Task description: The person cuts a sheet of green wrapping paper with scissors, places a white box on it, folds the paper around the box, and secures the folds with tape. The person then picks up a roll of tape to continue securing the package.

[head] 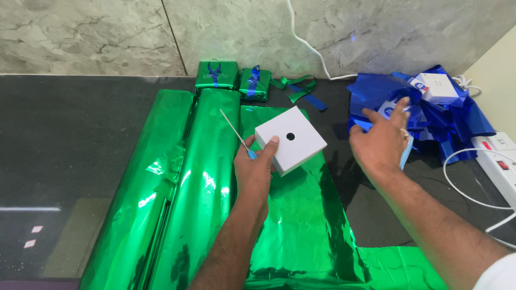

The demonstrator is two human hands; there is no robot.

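Note:
My left hand [254,167] holds a small white square box [291,140] with a black dot on top, above a spread sheet of shiny green wrapping foil [293,215]. The same hand also pinches a thin cutter with a blue handle [236,134], blade pointing up and left. My right hand [382,140] reaches right toward a heap of blue foil [451,121] and grips a light-blue piece at its edge. A second white box [436,86] rests on the blue heap.
Two rolls of green foil [177,188] lie left of the sheet on the black counter [70,139]. Two wrapped green parcels with blue ribbon [234,79] and ribbon scraps [301,88] sit by the marble wall. A white power strip [497,161] and cables lie at right.

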